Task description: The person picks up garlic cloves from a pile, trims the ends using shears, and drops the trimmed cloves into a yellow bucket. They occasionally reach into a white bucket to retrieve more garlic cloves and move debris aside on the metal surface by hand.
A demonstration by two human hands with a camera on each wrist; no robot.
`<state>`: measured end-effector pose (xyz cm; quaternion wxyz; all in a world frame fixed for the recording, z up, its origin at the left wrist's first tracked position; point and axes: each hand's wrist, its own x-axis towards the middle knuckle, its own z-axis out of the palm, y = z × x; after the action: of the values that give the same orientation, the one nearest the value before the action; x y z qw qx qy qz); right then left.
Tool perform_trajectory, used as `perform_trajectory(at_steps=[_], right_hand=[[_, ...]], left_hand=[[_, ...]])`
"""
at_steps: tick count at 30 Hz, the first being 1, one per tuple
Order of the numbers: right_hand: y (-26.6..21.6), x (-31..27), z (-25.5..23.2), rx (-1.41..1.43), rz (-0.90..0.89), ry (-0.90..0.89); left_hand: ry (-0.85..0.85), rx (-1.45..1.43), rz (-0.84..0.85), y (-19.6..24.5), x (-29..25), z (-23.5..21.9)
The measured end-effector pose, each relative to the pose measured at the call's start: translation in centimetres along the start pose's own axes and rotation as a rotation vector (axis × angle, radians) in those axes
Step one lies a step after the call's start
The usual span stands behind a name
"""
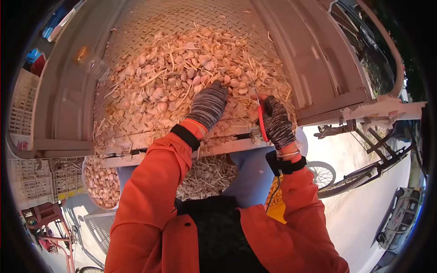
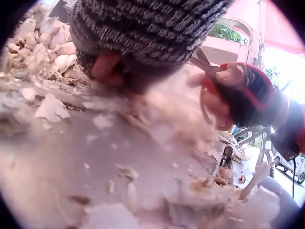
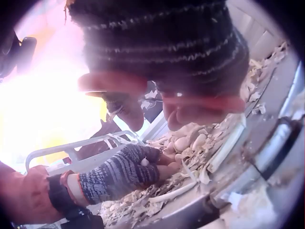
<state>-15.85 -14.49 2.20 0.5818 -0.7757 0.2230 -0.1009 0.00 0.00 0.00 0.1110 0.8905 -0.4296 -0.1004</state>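
A heap of garlic bulbs (image 1: 159,93), mixed with cut stems and papery skins, lies on the truck bed (image 1: 182,12). My left hand (image 1: 209,104), in a grey striped knit glove with bare fingertips, reaches into the near side of the heap. Its fingers (image 3: 164,171) bend down among the bulbs in the right wrist view; I cannot tell whether they grip one. To the right, my gloved right hand (image 1: 278,123) holds red-handled scissors (image 1: 261,122). Their blades (image 2: 202,60) stand apart in the left wrist view, pointing toward the left hand.
Metal side walls (image 1: 314,54) flank the bed. A glass jar (image 1: 97,69) stands by the left wall. Below the bed edge are a tub of trimmed garlic (image 1: 101,182) and a pile of cut stems (image 1: 207,177). Plastic crates (image 1: 32,177) stand left, a bicycle (image 1: 359,177) right.
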Motion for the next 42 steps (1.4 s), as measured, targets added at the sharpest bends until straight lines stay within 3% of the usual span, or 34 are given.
perform_trajectory(at_steps=[2, 3, 5, 6, 7, 9, 10, 11, 15, 17, 19, 21, 22, 23, 24, 26, 28, 31, 32, 33, 35, 37, 39, 41, 42], right_hand=[[-0.1, -1.4, 0.4, -0.193, -0.117, 0.113], [-0.1, -0.1, -0.8, -0.196, -0.216, 0.155], [-0.8, -2.2, -1.3, -0.401, -0.259, 0.102], [-0.8, -3.3, -1.5, -0.37, -0.285, 0.081], [-1.3, -3.7, -1.5, -0.366, -0.289, 0.089], [-2.7, -4.3, -1.1, -0.505, -0.573, 0.098], [-2.6, -4.4, -0.9, -0.532, -0.7, 0.134], [-2.9, -4.9, -0.7, -0.527, -0.704, 0.129], [-4.3, -7.0, 0.3, -0.6, -0.651, -0.031], [-4.8, -8.3, 0.9, -0.471, -0.447, -0.141], [-5.2, -9.2, 1.7, -0.43, -0.387, -0.151], [-5.4, -9.8, 2.4, -0.391, -0.32, -0.162], [-5.3, -9.7, 2.8, -0.142, -0.145, -0.3], [-5.0, -9.6, 3.3, 0.105, 0.034, -0.439], [-4.5, -9.5, 4.2, -0.108, -0.296, -0.422], [-5.4, -9.2, 5.4, -0.004, -0.219, -0.414], [-5.7, -8.5, 6.9, 0.212, -0.019, -0.349], [-4.3, -5.5, 9.4, 0.423, 0.161, -0.703], [-6.7, -7.6, 11.8, 0.133, 0.024, -0.519], [-7.7, -8.0, 13.5, 0.126, 0.016, -0.537], [-9.0, -8.1, 15.5, -0.239, -0.357, -0.507], [-9.1, -7.8, 16.6, -0.182, -0.266, -0.555], [-8.6, -7.7, 16.6, -0.195, -0.329, -0.438], [-7.8, -8.1, 15.7, -0.059, -0.157, -0.448], [-6.3, -7.9, 15.6, -0.033, -0.118, -0.389]], left_hand=[[0.147, 0.095, 0.103, -0.2, -0.6, 0.1], [0.243, 0.137, 0.126, -0.1, 1.7, -1.0], [0.119, -0.525, -0.083, -0.2, 0.4, -2.1], [0.057, -0.858, -0.05, -0.2, -1.2, -2.3], [0.059, -0.85, -0.043, 0.2, -2.3, -3.3], [-0.229, -1.335, -0.259, 1.1, -5.3, -4.9], [-0.204, -1.426, -0.193, 1.1, -6.6, -4.3], [-0.198, -1.424, -0.198, 1.3, -7.6, -4.5], [-0.186, -1.416, -0.162, 2.1, -11.2, -5.2], [-0.098, -1.299, -0.087, 1.6, -12.1, -4.6], [-0.089, -1.299, -0.099, 1.8, -13.5, -5.2], [0.067, -1.158, 0.013, 1.4, -14.6, -4.9], [0.191, -1.13, 0.083, 1.4, -15.5, -4.8], [0.208, -1.131, 0.073, 0.9, -16.5, -4.9], [0.195, -1.214, -0.011, 0.1, -17.7, -5.1], [0.106, -1.504, -0.249, -3.3, -20.5, -5.4], [0.257, -1.698, -0.242, -8.5, -23.8, -4.2], [0.427, -1.797, -0.256, -11.3, -28.9, -6.5], [0.463, -1.77, -0.295, -11.1, -29.7, -7.3], [0.486, -1.771, -0.299, -11.3, -30.5, -7.7], [0.486, -1.712, -0.276, -11.8, -31.4, -8.1], [0.551, -1.652, -0.335, -13.9, -33.4, -7.4], [0.866, -1.727, -0.464, -18.1, -36.9, -4.9], [1.098, -1.675, -0.688, -24.6, -41.0, -1.1], [1.105, -1.526, -0.783, -26.7, -42.4, -0.3]])
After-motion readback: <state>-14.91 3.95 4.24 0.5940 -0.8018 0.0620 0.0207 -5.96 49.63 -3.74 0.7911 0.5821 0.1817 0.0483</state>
